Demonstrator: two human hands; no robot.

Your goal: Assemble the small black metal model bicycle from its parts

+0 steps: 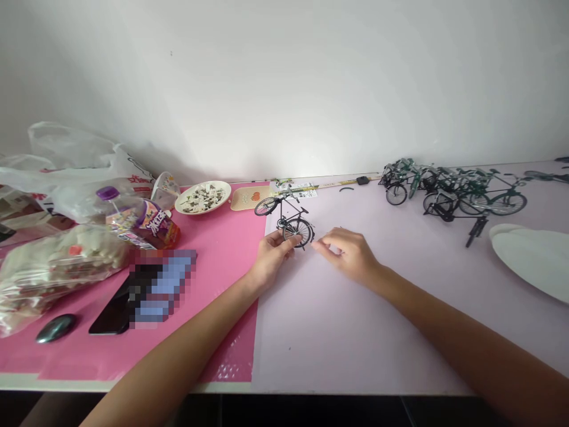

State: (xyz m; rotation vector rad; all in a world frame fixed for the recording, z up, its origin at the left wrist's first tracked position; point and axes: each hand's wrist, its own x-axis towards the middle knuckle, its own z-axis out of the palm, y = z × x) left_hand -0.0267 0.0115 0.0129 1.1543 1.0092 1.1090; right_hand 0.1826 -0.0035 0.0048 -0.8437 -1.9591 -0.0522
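Small black model bicycle (288,218) upright on the pale lilac table (355,332), just past the edge of the pink mat (213,261), front wheel toward 10 o'clock, rear wheel toward 4 o'clock. Left hand (270,258) at 7 o'clock of the bicycle, thumb and forefinger closed lightly on the rear wheel's lower rim, other fingers curled under. Right hand (349,252) at 4 o'clock of the bicycle, fingers bent and slightly apart, tips reaching toward the rear wheel from the right; touching or just short of it, cannot tell. Rear wheel thus between the two sets of fingertips, front wheel and handlebar free and pointing away from both hands.

At 2 o'clock from the hands, well apart, a cluster of finished model bicycles (453,193), dark green and black, leaning against one another. At 3 o'clock, near the table's right edge, a white plate (528,255). At 11 o'clock, on the mat, a white bowl (203,197) with pale bits inside, and just beside it a small tan tray (251,197). At 9 o'clock, a purple-capped bottle (140,220) lying tilted, with plastic bags (66,172) behind it. At 8 o'clock, a phone (133,296), partly blurred, and a dark oval pebble-like object (56,328) near the front edge.
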